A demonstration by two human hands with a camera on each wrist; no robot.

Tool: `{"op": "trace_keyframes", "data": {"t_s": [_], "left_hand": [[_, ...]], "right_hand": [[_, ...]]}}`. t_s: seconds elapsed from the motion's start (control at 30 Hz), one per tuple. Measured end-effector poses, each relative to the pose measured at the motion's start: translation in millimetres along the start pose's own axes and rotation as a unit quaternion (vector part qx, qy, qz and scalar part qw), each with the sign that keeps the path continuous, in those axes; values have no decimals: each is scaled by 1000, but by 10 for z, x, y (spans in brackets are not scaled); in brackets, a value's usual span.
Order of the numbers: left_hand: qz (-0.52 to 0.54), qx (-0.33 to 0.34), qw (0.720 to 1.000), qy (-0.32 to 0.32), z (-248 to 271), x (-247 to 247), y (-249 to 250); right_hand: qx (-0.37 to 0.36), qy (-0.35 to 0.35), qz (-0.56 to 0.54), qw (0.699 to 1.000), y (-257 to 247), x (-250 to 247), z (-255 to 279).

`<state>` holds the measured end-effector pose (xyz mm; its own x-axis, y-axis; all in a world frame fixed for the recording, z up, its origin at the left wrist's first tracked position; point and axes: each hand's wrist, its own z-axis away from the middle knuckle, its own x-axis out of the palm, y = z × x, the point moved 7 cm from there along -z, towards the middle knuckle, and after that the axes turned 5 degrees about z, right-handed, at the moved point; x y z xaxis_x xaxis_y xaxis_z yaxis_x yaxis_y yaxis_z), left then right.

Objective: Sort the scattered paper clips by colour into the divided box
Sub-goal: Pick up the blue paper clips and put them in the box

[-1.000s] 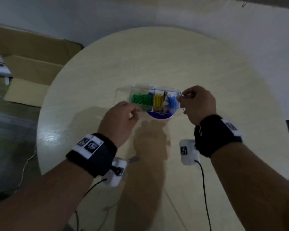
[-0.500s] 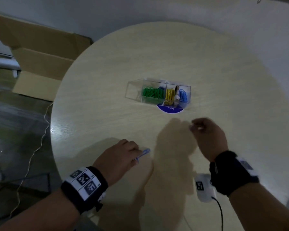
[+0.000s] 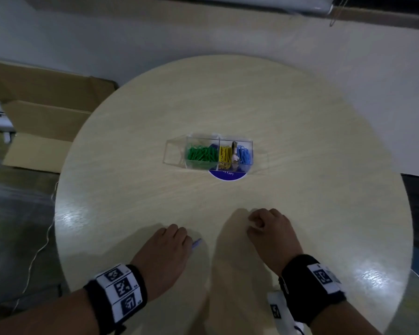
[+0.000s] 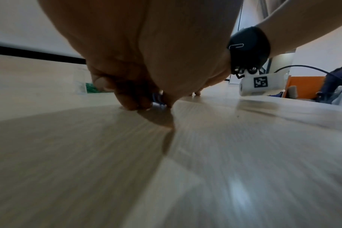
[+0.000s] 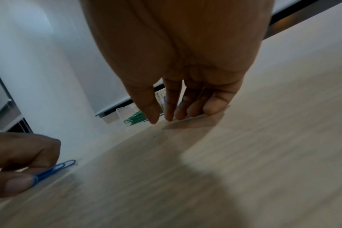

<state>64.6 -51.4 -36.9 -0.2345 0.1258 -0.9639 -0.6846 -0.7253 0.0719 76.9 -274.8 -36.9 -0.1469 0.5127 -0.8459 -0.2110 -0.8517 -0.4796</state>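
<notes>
The clear divided box [image 3: 176, 152] stands mid-table with green clips [image 3: 201, 154], yellow clips [image 3: 225, 154] and blue clips [image 3: 244, 154] in separate compartments; its left end looks empty. Near the table's front edge my left hand [image 3: 190, 243] pinches a blue paper clip [image 3: 197, 243] low on the wood, the clip [image 5: 57, 168] sticking out past the thumb. To its right, my right hand [image 3: 254, 224] has bent fingers with their tips [image 5: 211, 111] down on the table. A thin pale thing lies under them; I cannot tell what it is or whether it is held.
A blue round sticker [image 3: 226, 175] shows under the box. The round wooden table [image 3: 300, 141] ends close behind both wrists. Cardboard boxes [image 3: 39, 112] and a cable [image 3: 40, 252] lie on the floor to the left. A metal clip [image 4: 236, 46] sits on the right wristband.
Both hands have left the box and come back to the near part of the table. The left hand has taken hold of a blue clip there.
</notes>
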Motion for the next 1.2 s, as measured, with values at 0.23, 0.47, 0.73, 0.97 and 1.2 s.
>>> {"op": "trace_keyframes", "data": {"t_s": [0.23, 0.47, 0.73, 0.97, 1.2], "left_hand": [[222, -96, 962, 129, -900, -871, -112], [263, -209, 928, 161, -1905, -1185, -311], [286, -216, 900, 248, -1851, -1217, -619], [281, -395, 849, 210, -1556, -828, -1714], [337, -332, 867, 155, -1698, -585, -1634]], "right_hand": [[15, -37, -29, 999, 68, -6, -19], [36, -92, -75, 992, 139, -75, -78], [51, -15, -103, 993, 286, -419, -476], [122, 15, -243, 962, 81, -678, -1517], [79, -85, -226, 967, -174, -509, -1484]]}}
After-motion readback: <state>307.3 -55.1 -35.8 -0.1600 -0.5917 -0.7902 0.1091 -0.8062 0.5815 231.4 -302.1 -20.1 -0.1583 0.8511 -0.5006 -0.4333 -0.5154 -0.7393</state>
